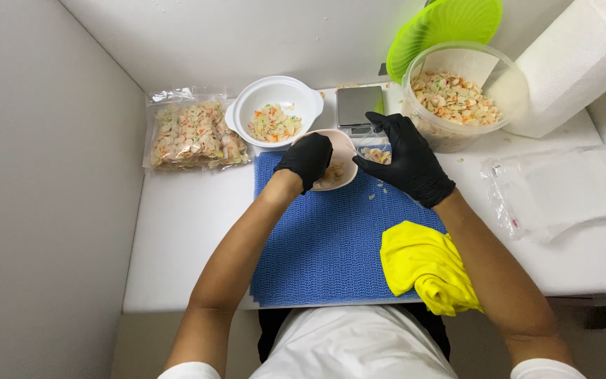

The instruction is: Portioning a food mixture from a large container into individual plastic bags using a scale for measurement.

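Yellow cloth (429, 270) near; left hand (308, 158) on pink bowl (341, 168).

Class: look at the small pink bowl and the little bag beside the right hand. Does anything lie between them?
Nothing visible does. The pink bowl in the left hand sits right beside the bag under the right hand.

white table (191, 231), blue mat (324, 245), yellow cloth (426, 267)
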